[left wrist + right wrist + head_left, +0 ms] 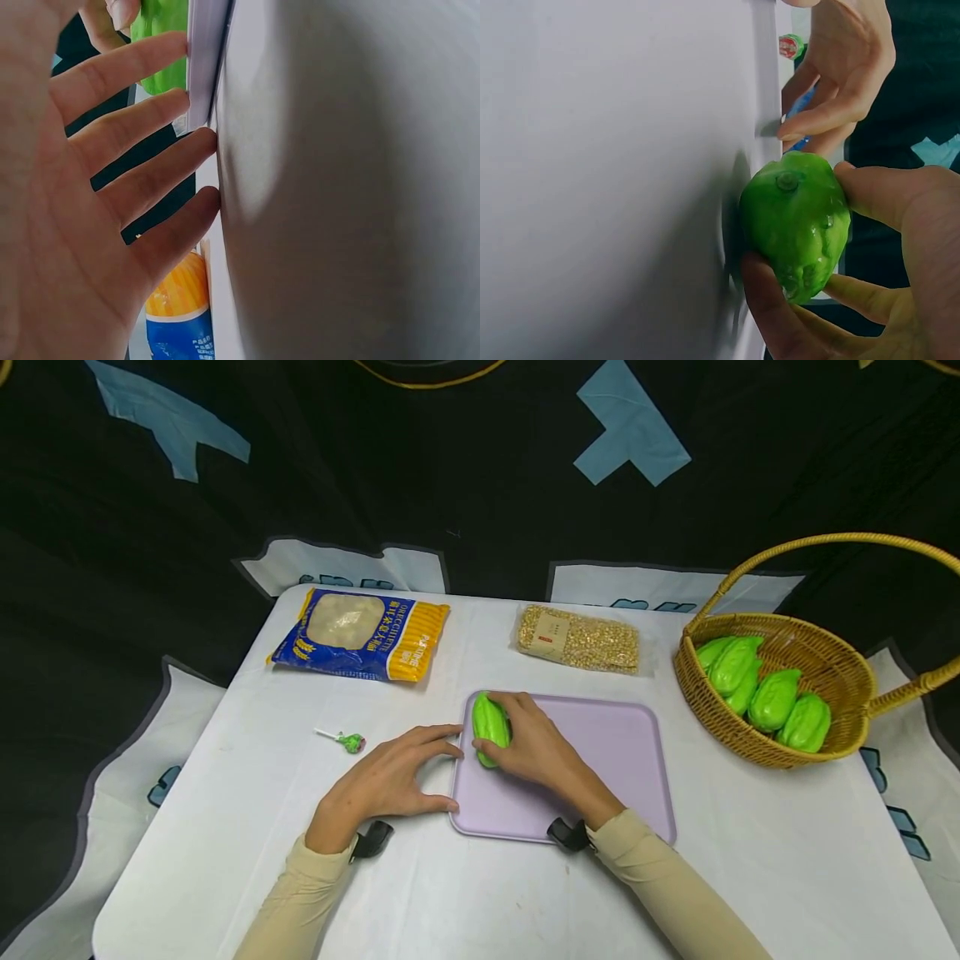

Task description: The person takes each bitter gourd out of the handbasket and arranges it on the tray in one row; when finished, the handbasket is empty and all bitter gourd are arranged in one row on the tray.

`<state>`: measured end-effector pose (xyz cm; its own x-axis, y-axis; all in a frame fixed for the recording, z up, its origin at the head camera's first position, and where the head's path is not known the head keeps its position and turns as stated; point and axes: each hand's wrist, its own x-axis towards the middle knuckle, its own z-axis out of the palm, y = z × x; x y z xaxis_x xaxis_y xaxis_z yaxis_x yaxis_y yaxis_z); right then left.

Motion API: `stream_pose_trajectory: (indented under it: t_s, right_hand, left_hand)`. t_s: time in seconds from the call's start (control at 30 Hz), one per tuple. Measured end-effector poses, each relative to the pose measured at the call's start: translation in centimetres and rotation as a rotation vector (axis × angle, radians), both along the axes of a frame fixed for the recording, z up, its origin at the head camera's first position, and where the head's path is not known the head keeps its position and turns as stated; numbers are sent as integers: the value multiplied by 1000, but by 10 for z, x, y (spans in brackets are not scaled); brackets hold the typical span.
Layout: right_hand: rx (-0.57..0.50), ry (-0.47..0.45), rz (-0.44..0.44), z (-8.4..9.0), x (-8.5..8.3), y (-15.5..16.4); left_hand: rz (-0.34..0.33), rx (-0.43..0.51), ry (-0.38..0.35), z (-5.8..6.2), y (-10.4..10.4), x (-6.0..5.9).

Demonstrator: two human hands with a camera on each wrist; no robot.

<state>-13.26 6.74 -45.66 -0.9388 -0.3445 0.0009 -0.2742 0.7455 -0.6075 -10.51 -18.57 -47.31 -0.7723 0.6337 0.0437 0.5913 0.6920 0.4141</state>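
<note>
Right hand (538,748) curled around a glossy green, ridged chayote-like fruit (491,729), resting it on the pale lilac plastic tray (600,752) beneath the palm. Left hand (390,779), fingers straight and spread, steadies the tray's edge just beside the fruit. Release is best made only once the fruit sits flat.

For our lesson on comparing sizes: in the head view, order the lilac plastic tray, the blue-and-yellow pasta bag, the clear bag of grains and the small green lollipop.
1. Lilac plastic tray
2. Blue-and-yellow pasta bag
3. Clear bag of grains
4. Small green lollipop

Bright even light; soft shadows; wrist close-ups blurred.
</note>
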Motion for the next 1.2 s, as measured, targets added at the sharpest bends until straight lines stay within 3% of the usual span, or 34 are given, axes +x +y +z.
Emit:
stream_pose_trajectory:
  t_s: [0.53, 1.2]
  right_hand:
    - [-17, -18, -13, 8, -3, 19]
    - [-118, 106, -162, 44, -7, 107]
  left_hand:
    - [10, 11, -5, -1, -1, -1]
    - [12, 14, -1, -1, 0, 1]
